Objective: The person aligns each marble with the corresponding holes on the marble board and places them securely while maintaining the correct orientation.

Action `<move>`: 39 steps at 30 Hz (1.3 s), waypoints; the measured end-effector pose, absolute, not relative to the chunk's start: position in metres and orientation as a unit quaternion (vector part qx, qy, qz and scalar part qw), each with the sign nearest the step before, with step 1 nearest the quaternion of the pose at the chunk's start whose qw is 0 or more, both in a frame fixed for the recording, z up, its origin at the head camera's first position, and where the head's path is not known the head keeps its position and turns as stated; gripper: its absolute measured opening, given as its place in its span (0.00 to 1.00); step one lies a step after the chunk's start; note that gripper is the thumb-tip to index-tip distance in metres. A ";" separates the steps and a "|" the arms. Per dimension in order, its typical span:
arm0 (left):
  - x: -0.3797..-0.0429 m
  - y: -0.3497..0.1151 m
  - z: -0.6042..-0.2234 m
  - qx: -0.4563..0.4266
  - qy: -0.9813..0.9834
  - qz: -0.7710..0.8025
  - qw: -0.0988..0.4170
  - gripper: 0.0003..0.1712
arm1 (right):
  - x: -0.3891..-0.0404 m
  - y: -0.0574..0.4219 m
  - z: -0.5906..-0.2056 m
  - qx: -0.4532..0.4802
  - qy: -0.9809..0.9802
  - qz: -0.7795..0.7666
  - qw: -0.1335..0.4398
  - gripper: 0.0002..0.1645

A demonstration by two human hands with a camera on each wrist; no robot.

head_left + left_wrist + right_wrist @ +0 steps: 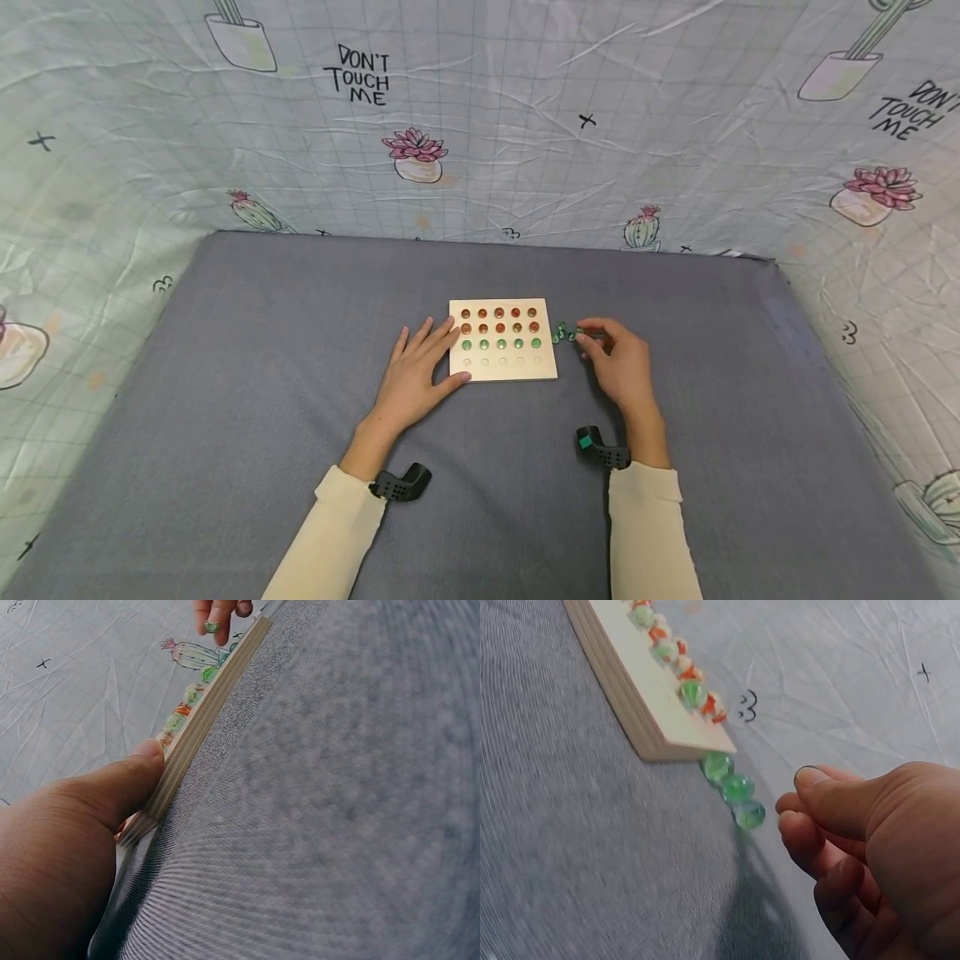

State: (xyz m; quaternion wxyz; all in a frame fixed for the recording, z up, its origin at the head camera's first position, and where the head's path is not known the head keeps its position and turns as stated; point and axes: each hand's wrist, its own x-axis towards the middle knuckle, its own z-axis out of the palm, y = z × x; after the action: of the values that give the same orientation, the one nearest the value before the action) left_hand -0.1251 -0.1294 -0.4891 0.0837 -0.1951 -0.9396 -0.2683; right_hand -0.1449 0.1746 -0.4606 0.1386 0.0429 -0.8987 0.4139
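Observation:
A pale wooden board [503, 374] lies on the grey cloth, with rows of round hollows. Orange-red marbles [499, 313] fill the two far rows, and green marbles [501, 343] fill the third. The nearest row holds bare hollows. My left hand [411, 379] rests at the board's left side, fingers spread and fairly straight, thumb against the near edge. Right of the board, three loose green marbles [738, 787] lie close together. Beside them my right hand [621, 362] pinches a green marble [212, 628] at its fingertips; in the right wrist view the thumb hides it.
Grey cloth [300, 333] covers the table around the board. Behind and at both sides hangs a printed curtain [510, 150]. Each wrist wears a black camera band, the left one [402, 483] and the right one [602, 450].

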 end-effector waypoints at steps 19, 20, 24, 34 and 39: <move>-0.125 -0.129 -0.488 -0.191 -0.943 -0.259 0.080 0.42 | -0.144 0.149 -0.453 0.100 -0.881 0.447 0.117 0.13; -0.125 -0.129 -0.488 -0.191 -0.944 -0.259 0.079 0.42 | -0.144 0.148 -0.453 0.103 -0.881 0.447 0.117 0.13; -0.126 -0.129 -0.489 -0.192 -0.943 -0.260 0.080 0.42 | -0.144 0.143 -0.452 0.116 -0.878 0.450 0.118 0.13; -0.125 -0.129 -0.489 -0.191 -0.943 -0.261 0.081 0.42 | -0.144 0.127 -0.453 0.145 -0.875 0.448 0.112 0.13; -0.125 -0.128 -0.489 -0.188 -0.944 -0.258 0.079 0.42 | -0.142 0.118 -0.454 0.166 -0.879 0.435 0.103 0.14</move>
State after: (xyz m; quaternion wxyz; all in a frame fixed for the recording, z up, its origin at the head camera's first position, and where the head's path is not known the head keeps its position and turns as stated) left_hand -0.1254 -0.1283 -0.4887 0.0787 -0.1885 -0.9443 -0.2581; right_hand -0.1421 0.1183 -0.4545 0.1035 0.1659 -0.8791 0.4348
